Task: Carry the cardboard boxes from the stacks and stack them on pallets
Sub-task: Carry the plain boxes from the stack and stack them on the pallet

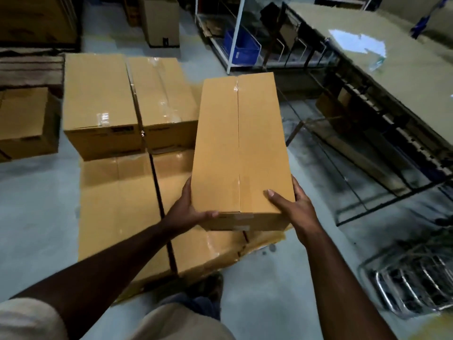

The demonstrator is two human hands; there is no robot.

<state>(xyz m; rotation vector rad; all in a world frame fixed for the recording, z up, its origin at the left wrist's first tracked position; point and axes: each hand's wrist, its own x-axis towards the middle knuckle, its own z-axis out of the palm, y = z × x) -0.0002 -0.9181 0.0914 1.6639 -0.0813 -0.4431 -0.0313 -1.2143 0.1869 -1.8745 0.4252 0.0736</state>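
Observation:
I hold a long taped cardboard box (241, 148) level in front of me, above the right side of a stack. My left hand (188, 209) grips its near left corner, thumb along the front edge. My right hand (293, 207) grips the near right corner, thumb lying on the top face. Under and left of it lies a lower layer of boxes (117, 212). Two more boxes (98, 101) (164, 99) stand side by side on the far half of that layer. The pallet under the stack is hidden.
A long glossy table (392, 77) with a dark metal frame runs along the right. A wire rack holding a blue bin (241, 46) stands behind. Metal chair parts (411, 278) lie at lower right. More boxes (27, 123) sit at left and far back. My foot (208, 285) is by the stack's edge.

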